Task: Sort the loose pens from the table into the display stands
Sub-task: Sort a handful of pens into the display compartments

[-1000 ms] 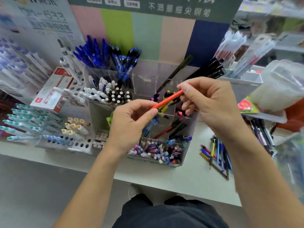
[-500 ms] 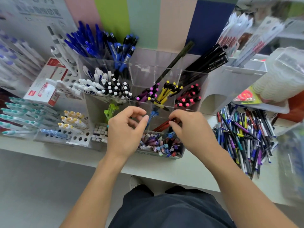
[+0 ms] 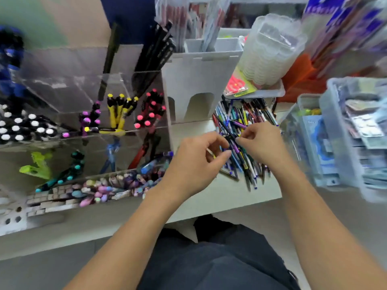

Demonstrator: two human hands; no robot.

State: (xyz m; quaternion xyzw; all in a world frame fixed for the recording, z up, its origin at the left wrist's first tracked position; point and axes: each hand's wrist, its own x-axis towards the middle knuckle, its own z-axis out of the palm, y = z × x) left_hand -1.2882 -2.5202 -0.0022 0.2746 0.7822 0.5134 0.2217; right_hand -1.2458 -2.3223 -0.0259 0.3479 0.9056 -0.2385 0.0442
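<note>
Bright even light, motion blur, warped edges

No text, label, brand or number can be read from where I stand. The red and yellow card (image 3: 238, 85) under the clear plastic tubs (image 3: 270, 49) bears pale marks too blurred to make out. The blue and white packets (image 3: 326, 15) at upper right and the blue booklet (image 3: 318, 143) in the clear bin (image 3: 335, 105) carry print that is smeared by motion.
</note>
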